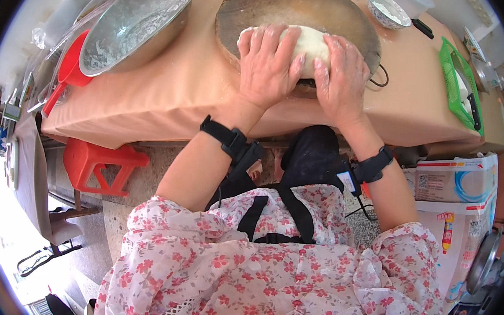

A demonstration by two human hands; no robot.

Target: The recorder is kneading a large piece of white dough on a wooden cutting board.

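A thick white lump of dough (309, 44) lies on the near part of a round wooden cutting board (287, 1). My left hand (267, 64) is curled over the left end of the dough, its fingers bent across the top. On the right end, my right hand (341, 76) grips it in the same way. Both thumbs press the near side, close to each other. White flour or dough smears show on my fingers. The underside of the dough is hidden.
A floury metal basin (135, 33) and a red scoop (72, 65) stand at the left. At the right are a patterned bowl of white powder (388, 12) and a green basket (450, 76) with a black-handled knife (474, 110). A red stool (101, 163) and cartons (454, 201) flank me below.
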